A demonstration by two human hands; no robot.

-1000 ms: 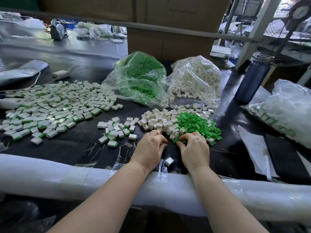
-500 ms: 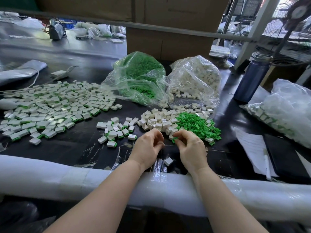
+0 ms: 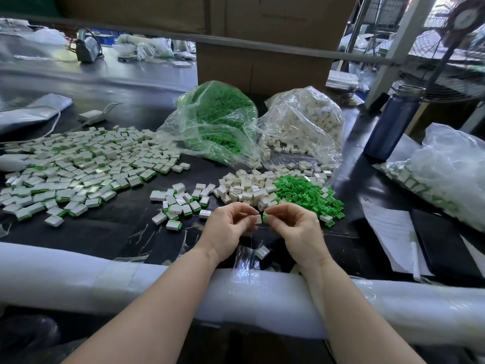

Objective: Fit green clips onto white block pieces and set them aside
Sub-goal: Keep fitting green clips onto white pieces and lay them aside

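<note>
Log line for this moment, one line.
left hand: holds white block | right hand: holds green clip | clip at block's edge, not seated

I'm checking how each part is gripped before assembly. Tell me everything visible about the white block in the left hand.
The white block is a small, boxy piece of glossy plastic, plain on the faces that show. The left hand pinches it by its left end between thumb and fingers, above the black table, its free end pointing right. The green clip in the right hand sits right at that end; whether it is seated cannot be told.
</note>
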